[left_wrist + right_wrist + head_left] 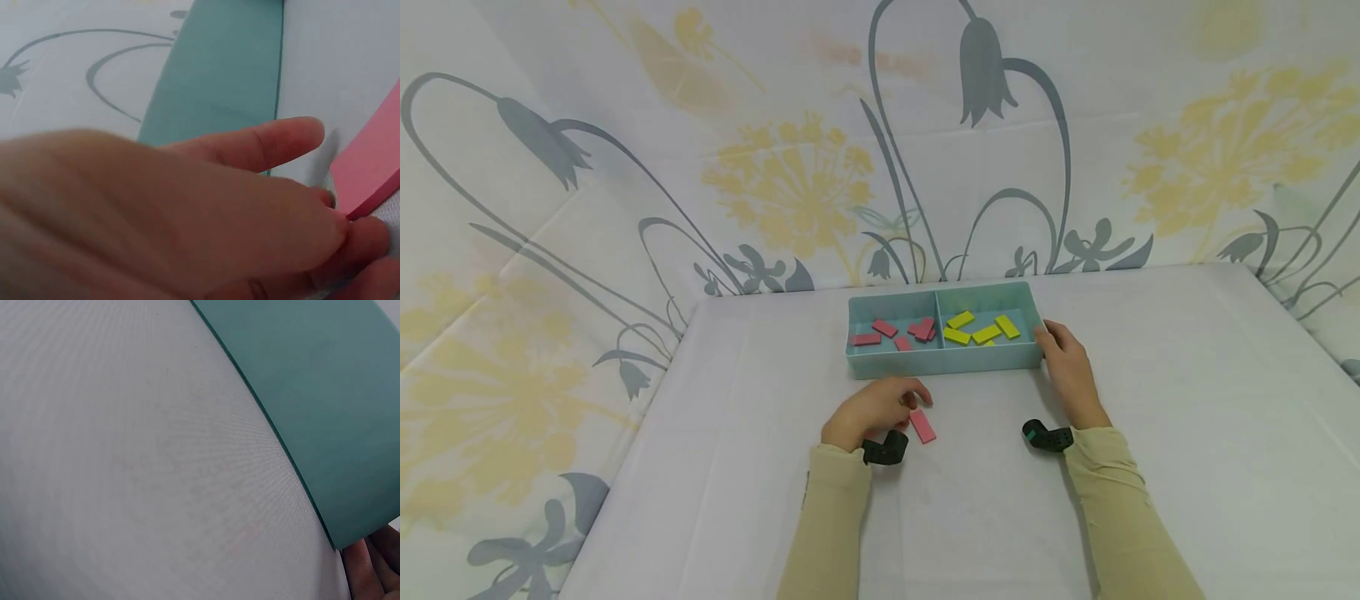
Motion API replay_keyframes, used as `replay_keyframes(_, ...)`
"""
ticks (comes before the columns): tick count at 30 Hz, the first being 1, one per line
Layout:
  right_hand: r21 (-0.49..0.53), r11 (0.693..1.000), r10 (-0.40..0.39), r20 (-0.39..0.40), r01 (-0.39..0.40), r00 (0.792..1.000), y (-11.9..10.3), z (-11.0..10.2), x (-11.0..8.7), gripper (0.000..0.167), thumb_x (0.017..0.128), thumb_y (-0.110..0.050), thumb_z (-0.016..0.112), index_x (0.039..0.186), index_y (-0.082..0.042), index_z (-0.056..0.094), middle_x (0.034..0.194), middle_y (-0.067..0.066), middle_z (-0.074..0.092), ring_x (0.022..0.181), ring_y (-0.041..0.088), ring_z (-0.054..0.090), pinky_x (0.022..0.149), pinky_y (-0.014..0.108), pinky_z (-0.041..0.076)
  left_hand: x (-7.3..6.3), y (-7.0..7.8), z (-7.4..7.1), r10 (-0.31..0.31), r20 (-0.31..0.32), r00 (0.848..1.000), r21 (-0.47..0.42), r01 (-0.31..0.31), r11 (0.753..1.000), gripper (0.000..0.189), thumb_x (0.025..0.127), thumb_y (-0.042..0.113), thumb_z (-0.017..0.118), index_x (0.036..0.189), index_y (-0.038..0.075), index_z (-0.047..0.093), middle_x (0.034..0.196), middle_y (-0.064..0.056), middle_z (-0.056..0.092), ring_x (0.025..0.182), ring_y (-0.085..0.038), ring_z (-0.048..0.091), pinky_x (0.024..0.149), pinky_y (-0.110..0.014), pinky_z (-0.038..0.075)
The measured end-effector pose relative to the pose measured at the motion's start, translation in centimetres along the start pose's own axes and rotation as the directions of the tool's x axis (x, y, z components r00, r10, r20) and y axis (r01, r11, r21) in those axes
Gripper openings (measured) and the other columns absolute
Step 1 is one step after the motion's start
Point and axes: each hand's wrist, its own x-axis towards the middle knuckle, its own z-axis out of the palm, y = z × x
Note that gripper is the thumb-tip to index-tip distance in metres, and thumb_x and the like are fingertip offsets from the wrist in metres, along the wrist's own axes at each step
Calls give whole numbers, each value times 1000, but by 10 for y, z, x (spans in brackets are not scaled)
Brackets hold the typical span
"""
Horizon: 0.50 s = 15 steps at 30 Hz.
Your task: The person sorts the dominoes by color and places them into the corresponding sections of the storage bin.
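A light blue two-part box (pixel 895 364) sits on the table, with pink blocks (pixel 884 327) in its left compartment and yellow blocks (pixel 987 334) in its right one. In front of the box, my left hand (pixel 876 408) pinches the end of one pink rectangular block (pixel 922 426) between thumb and a finger. In the left wrist view, the index finger extends above this block (pixel 374 159), towards the box wall (pixel 215 75). My right hand (pixel 1070 375) grips the box's right end near the front corner; its fingers (pixel 365 572) show behind that corner in the right wrist view.
A white cloth covers the table (pixel 985 517). Behind it hangs a patterned curtain (pixel 925 167) with grey and yellow flowers, which also runs along the left side. Black wrist cameras (pixel 887 448) are strapped to both wrists.
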Motion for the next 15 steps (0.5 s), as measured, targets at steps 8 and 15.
replay_keyframes(8,10,1000,-1,-5,1,1000,2,-3,-1,66,91,-53,32,137,-6,33,135,14,38,114,29,40,92,45,34,0,7,1,76,-17,997,314,-67,947,33,73,-2,57,97,19,64,94,-1,53,86,-14,47,74,-25,42)
replay_keyframes(15,7,1000,9,-1,-9,1000,3,-2,-1,67,90,-55,32,137,-7,33,137,14,36,119,29,38,93,46,33,-1,5,3,68,-16,998,337,-59,940,23,75,8,63,95,20,62,93,0,50,83,-12,47,72,-26,42)
